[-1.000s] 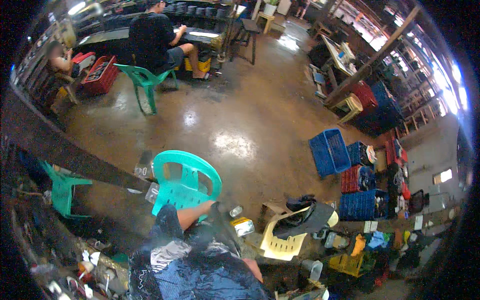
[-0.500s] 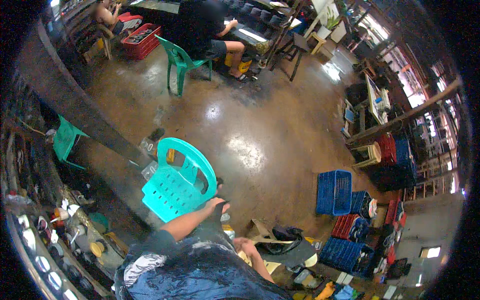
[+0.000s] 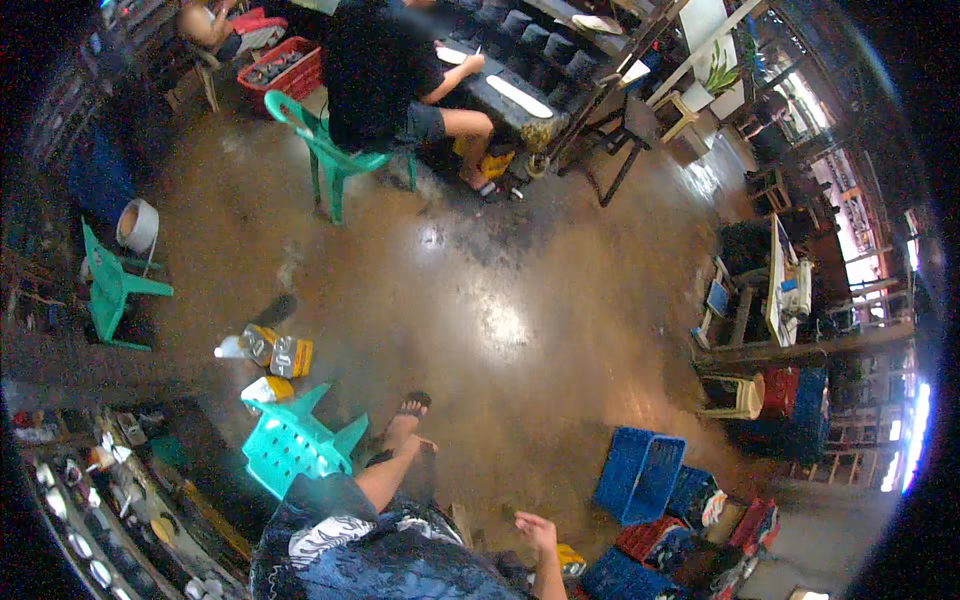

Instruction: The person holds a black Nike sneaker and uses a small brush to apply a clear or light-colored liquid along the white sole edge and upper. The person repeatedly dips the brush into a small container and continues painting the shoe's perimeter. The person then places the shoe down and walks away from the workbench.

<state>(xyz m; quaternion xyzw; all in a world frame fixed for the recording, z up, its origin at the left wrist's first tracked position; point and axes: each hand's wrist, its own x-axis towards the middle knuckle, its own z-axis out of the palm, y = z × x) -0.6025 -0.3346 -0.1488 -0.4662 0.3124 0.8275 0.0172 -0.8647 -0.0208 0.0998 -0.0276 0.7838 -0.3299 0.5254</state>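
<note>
My left hand [image 3: 424,444] is by my left leg, small in view, its fingers stretched out and nothing visible in them. Just beyond it is my foot in a dark sandal [image 3: 414,400]. A turquoise plastic chair [image 3: 298,442] with a perforated panel stands to the left of that arm, partly hidden by my dark sleeve. My right hand [image 3: 537,530] is raised at the lower middle, empty, with its fingers apart and reaching leftward. Nearest to it are a yellow container [image 3: 570,560] and the blue crates on the right.
Blue crates [image 3: 640,475] and a red crate [image 3: 650,538] are grouped at the lower right. Metal-and-yellow cans [image 3: 290,356] stand on the floor at left. A person in black [image 3: 375,90] sits on a green chair [image 3: 330,165] at a far workbench. Shelves [image 3: 120,530] line the lower left.
My view has shifted and turned. My right hand has left the dark bag and flat pieces beside my lap and now hangs free. The turquoise chair shows from a different angle.
</note>
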